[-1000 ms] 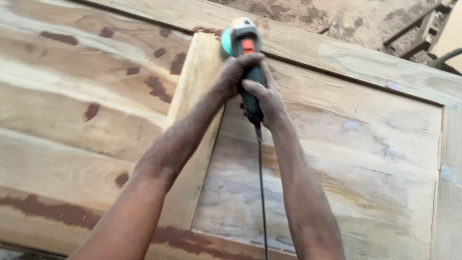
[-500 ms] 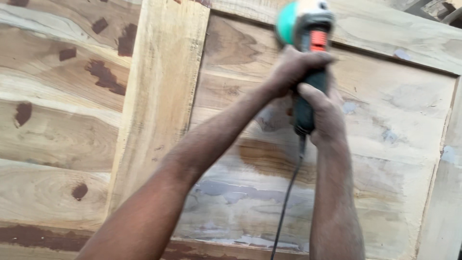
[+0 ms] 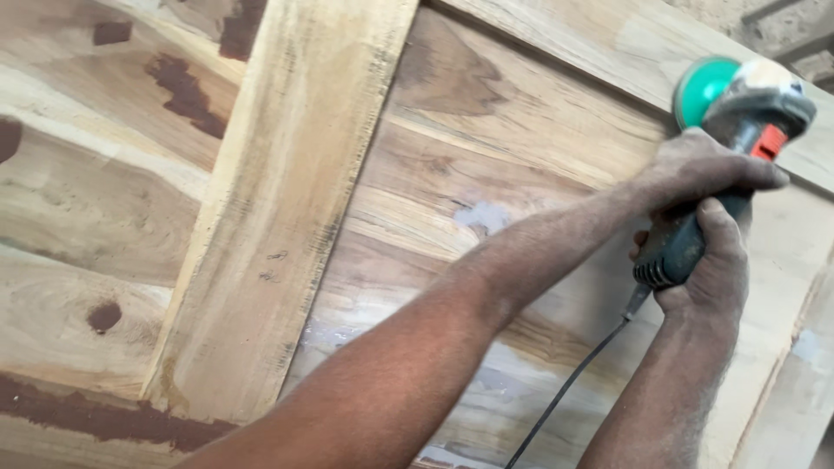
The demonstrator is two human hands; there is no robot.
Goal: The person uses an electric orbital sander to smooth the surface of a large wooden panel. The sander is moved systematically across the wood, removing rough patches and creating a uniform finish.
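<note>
A handheld power sander (image 3: 728, 130) with a dark green body, an orange switch and a teal round pad rests on the upper right of a large wooden door panel (image 3: 452, 148). My left hand (image 3: 695, 169) wraps over the front of the tool, just behind the pad. My right hand (image 3: 708, 260) grips the rear handle, where the black cord (image 3: 569, 391) leaves it and runs down toward me. Both hands and forearms are coated in fine dust.
A pale upright rail (image 3: 278, 208) splits the door into two panels. Dark reddish-brown filler patches (image 3: 182, 91) mark the left panel and the bottom rail (image 3: 104, 417). Dusty ground and dark timber pieces (image 3: 782, 26) show at the top right.
The sander and both hands have moved to the right along the top of the right panel, from the upright rail toward the door's right edge. The view followed them.
</note>
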